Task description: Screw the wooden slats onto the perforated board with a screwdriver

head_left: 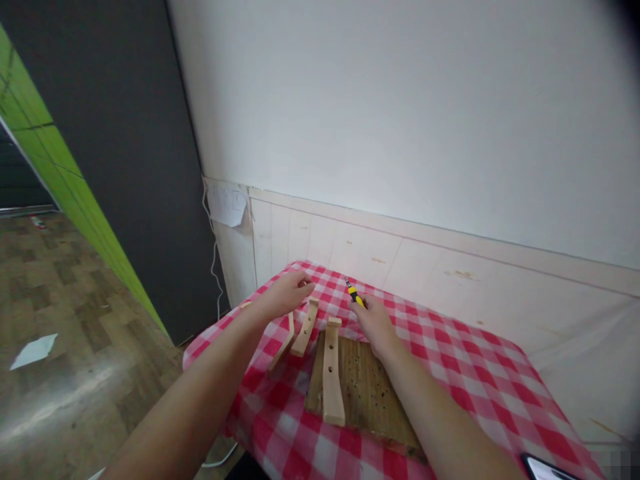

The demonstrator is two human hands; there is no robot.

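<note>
My right hand (374, 325) is closed around a small screwdriver (355, 293) with a yellow and black handle, its tip pointing away toward the wall. My left hand (287, 292) hovers over the far end of a pale wooden slat (305, 328), fingers curled; whether they pinch anything is hidden. A second slat (283, 343) lies just left of it. A third, wider slat (332, 370) with holes rests on the left edge of a brown wooden board (373, 397) dotted with small holes. All lie on a table with a red and white checked cloth (450, 360).
The table stands against a white wall with pale wood panelling (380, 250). A dark phone (547, 468) lies at the near right edge. A cable (214, 267) hangs down at the left wall corner. A sheet of paper (34, 351) lies on the wood floor.
</note>
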